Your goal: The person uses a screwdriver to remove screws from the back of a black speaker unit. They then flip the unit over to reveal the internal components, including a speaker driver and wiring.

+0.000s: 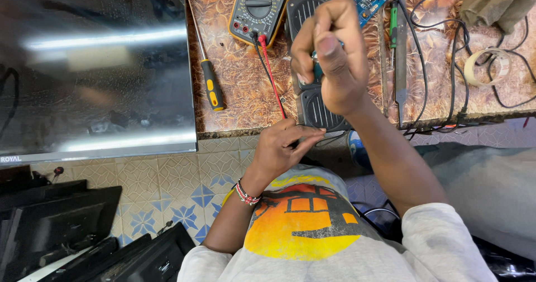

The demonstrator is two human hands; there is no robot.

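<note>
Right hand [335, 53] fingers clamped on small teal tool handle above black speaker unit [315, 106] — keep tool upright. Left hand [282, 148] fingers curled together at table [240, 87] edge — steady unit.

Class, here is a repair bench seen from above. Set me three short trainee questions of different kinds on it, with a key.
1. True or false: the multimeter has red and black leads plugged in.
2. Which lies left of the multimeter? A) tape roll B) yellow-handled screwdriver C) blue circuit board
3. Name the hand raised above the black speaker grille.

Key:
1. True.
2. B, the yellow-handled screwdriver.
3. The right hand; the left hand rests at the bench edge.
</note>
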